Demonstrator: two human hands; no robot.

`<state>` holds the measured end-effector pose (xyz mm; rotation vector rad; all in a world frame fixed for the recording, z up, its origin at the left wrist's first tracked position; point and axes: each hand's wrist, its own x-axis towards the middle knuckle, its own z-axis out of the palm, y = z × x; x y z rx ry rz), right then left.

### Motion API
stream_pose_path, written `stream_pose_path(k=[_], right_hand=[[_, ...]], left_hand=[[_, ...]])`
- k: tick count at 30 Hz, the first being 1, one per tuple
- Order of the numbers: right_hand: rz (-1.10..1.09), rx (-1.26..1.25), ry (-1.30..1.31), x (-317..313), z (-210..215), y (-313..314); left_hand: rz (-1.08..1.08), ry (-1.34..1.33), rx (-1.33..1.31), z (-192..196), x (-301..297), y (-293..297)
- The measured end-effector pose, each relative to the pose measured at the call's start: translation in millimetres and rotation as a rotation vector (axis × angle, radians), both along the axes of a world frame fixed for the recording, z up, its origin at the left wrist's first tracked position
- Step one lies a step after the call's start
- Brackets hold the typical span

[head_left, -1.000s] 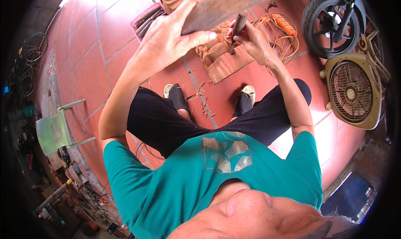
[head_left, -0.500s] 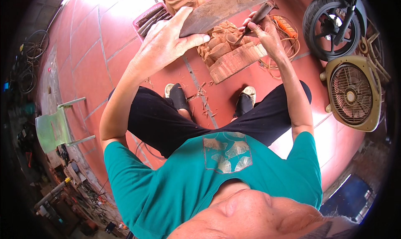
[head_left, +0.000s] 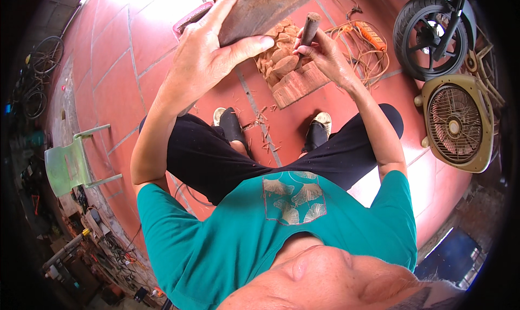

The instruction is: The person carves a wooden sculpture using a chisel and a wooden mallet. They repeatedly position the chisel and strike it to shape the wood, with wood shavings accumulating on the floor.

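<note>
My left hand (head_left: pixel 203 58) is closed round the near end of a long flat wooden bat (head_left: pixel 271 11), raised over the work. My right hand (head_left: pixel 329 58) grips a chisel (head_left: pixel 310 29) by its dark handle, which stands nearly upright. The chisel's lower end meets a wood carving (head_left: pixel 284 63) just above its plain block base (head_left: pixel 301 86); its tip is hard to make out. Rounded, leaf-like shapes cover the carving, and the bat hides its far part.
Wood shavings (head_left: pixel 265 131) lie between my shoes. An orange power strip (head_left: pixel 371 35) with tangled cable sits right of the carving, near a motorbike wheel (head_left: pixel 430 36) and a box fan (head_left: pixel 457 123). A pink tray (head_left: pixel 189 20) is far left, a green chair (head_left: pixel 67 164) nearer.
The bat has come lower and to the left with my left hand. My right hand has shifted left along the carving, and the chisel now stands more upright.
</note>
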<state>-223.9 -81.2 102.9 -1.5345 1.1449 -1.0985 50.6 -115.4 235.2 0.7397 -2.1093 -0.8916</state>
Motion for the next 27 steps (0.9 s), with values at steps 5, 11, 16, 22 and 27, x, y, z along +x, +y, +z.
stream_pose_path(k=[5,11,16,22,27], right_hand=[[0.006,-0.056,0.073,3.6,-0.3,0.9],[-0.063,0.026,0.048,2.0,-7.3,-0.3],[-0.019,-0.083,0.118,10.3,-4.6,2.0],[-0.025,-0.114,0.139,5.3,-10.5,0.6],[-0.147,0.063,-0.006,-5.4,-0.8,-2.3]], left_hand=[[0.025,-0.137,0.014,5.1,-2.5,5.2],[-0.011,-0.575,-0.021,-9.2,-0.7,-4.3],[0.014,-0.139,-0.096,-4.5,0.8,-7.6],[0.0,-0.534,-0.047,-9.3,0.2,-4.3],[0.006,-0.373,-0.187,-21.2,10.7,-7.6]])
